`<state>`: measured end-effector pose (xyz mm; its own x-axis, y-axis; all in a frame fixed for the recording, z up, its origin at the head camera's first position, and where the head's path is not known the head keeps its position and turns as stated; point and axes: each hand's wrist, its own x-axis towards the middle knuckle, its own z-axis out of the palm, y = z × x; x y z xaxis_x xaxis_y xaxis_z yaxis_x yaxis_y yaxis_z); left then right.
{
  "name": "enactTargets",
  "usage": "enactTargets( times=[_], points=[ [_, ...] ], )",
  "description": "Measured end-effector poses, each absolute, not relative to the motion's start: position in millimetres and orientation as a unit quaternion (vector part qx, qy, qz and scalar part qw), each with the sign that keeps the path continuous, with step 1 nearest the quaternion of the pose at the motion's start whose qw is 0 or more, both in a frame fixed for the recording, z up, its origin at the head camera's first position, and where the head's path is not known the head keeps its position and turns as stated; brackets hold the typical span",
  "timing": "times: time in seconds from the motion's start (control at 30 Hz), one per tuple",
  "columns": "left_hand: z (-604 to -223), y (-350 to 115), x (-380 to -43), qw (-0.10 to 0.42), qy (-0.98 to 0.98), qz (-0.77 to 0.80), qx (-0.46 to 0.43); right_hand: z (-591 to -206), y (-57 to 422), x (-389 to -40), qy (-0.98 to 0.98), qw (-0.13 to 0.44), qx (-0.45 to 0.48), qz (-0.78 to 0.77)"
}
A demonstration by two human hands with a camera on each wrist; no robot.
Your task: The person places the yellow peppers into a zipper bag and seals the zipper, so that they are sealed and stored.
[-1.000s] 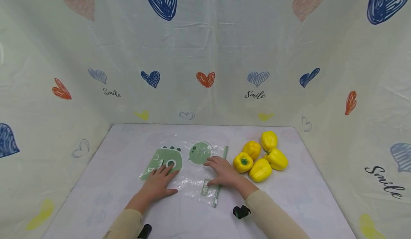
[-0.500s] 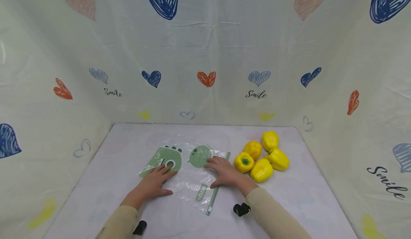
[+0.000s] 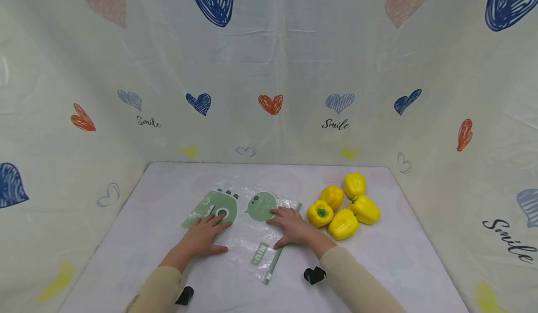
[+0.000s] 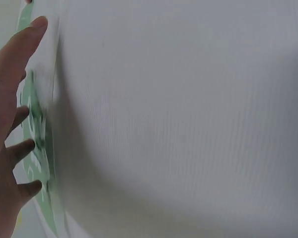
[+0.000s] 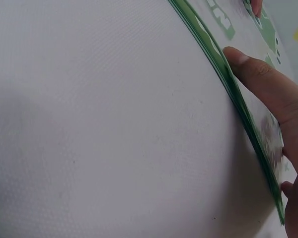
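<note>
A clear zip bag [image 3: 245,236] with green cartoon prints lies flat on the table, its green zip edge [image 5: 233,96] toward the right. My left hand [image 3: 203,238] rests on the bag's left part, fingers spread over the larger green print; in the left wrist view the fingertips [image 4: 27,145] touch the plastic. On the right part of the bag lies my right hand [image 3: 294,226], fingers spread, with its thumb [image 5: 237,55] against the plastic beside the zip edge. Neither hand grips anything.
Several yellow bell peppers [image 3: 343,224] sit in a cluster just right of my right hand. The pale table [image 3: 138,201] ends at a hanging sheet [image 3: 294,70] printed with hearts. Black wrist devices [image 3: 314,275] hang under both sleeves.
The bag has turned clockwise under my hands, its lower right corner shifting left and toward me. Both hands stay spread on it, and the peppers are unmoved.
</note>
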<state>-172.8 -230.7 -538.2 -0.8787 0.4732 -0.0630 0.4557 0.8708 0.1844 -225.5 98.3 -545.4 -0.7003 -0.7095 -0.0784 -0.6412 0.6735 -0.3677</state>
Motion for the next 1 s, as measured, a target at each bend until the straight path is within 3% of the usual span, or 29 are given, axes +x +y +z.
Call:
enactTargets(
  times=[0.53, 1.0],
  points=[
    [-545, -185, -161, -0.005, 0.976, 0.061, 0.21, -553, 84, -216, 0.928, 0.085, -0.315, -0.178],
    [-552, -166, -152, 0.001, 0.979, 0.06, 0.194, -556, 76, -205, 0.938, 0.067, -0.273, -0.202]
  ],
)
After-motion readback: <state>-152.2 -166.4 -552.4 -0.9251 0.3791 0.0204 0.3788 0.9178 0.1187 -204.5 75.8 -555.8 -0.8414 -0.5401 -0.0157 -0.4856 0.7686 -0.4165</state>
